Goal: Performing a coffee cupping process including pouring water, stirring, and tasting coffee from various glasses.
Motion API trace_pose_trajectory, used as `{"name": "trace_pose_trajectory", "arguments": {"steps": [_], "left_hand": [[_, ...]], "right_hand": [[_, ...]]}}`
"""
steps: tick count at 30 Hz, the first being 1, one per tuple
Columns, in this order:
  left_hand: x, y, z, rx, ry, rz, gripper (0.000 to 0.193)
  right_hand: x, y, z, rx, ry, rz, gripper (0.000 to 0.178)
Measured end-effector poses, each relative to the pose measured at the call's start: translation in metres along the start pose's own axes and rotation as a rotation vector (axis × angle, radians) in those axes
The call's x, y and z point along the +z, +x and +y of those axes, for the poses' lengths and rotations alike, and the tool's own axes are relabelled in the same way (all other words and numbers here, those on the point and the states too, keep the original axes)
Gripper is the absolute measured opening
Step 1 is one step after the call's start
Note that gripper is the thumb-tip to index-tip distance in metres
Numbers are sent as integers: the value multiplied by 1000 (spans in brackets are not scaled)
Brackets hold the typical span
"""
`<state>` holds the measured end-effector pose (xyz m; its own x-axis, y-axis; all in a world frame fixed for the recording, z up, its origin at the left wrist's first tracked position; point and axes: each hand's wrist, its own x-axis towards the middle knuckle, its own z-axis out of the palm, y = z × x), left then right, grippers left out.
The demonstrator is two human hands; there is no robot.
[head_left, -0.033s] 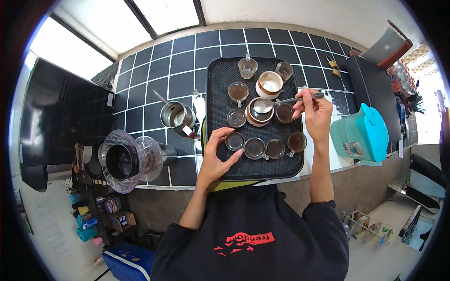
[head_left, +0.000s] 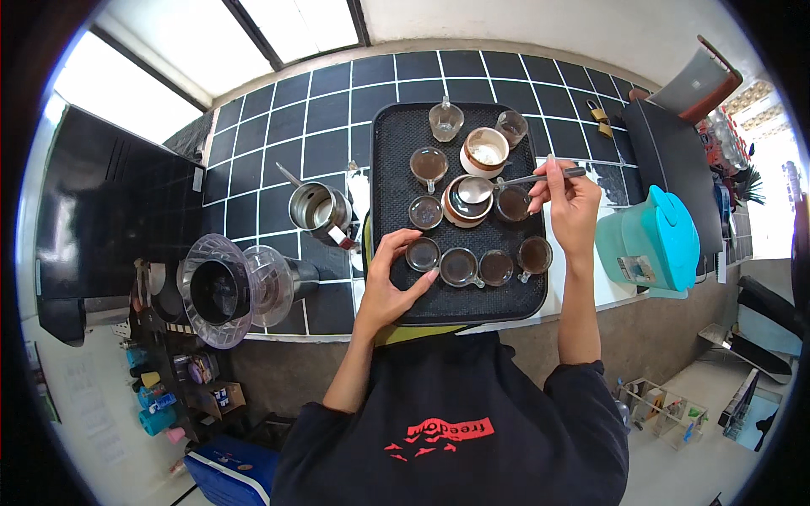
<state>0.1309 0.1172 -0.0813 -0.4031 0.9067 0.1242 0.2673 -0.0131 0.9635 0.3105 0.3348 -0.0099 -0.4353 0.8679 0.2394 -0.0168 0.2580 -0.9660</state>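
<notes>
My right hand (head_left: pixel 571 201) pinches the handle of a metal spoon (head_left: pixel 474 190). The spoon's bowl is held over a brown-and-white ceramic cup (head_left: pixel 460 217) with dark contents. Around the near-left small glass cup (head_left: pixel 423 255) curve the thumb and fingers of my left hand (head_left: pixel 390 274); dark liquid is inside it. To its right stand more glass cups of dark liquid: one (head_left: pixel 459 267), a smaller one (head_left: pixel 495 268) and one at the end (head_left: pixel 535 255). All these cups share a black textured tray (head_left: pixel 392 126).
Farther back on the tray are a second ceramic cup (head_left: pixel 486 152) with white contents and a clear glass mug (head_left: pixel 445 122). A metal pot (head_left: pixel 320 207) and clear plastic dripper (head_left: pixel 217 291) stand left. At right is a turquoise pitcher (head_left: pixel 645 240). Black tiles (head_left: pixel 329 82) cover the counter.
My right hand and the spoon have shifted very slightly to the right. My left hand and the cups stay where they were.
</notes>
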Motion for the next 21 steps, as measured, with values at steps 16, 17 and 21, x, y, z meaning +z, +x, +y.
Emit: {"name": "trace_pose_trajectory", "arguments": {"steps": [16,17,21], "left_hand": [[0,4,0,12,58,-73,67],[0,4,0,15,57,-75,67],[0,3,0,21,61,-81,66]], "right_hand": [[19,-15,9,-44,-165,-22,24],[21,-16,13,-45,-165,-24,24],[23,-17,18,-44,-143,-6,26]]}}
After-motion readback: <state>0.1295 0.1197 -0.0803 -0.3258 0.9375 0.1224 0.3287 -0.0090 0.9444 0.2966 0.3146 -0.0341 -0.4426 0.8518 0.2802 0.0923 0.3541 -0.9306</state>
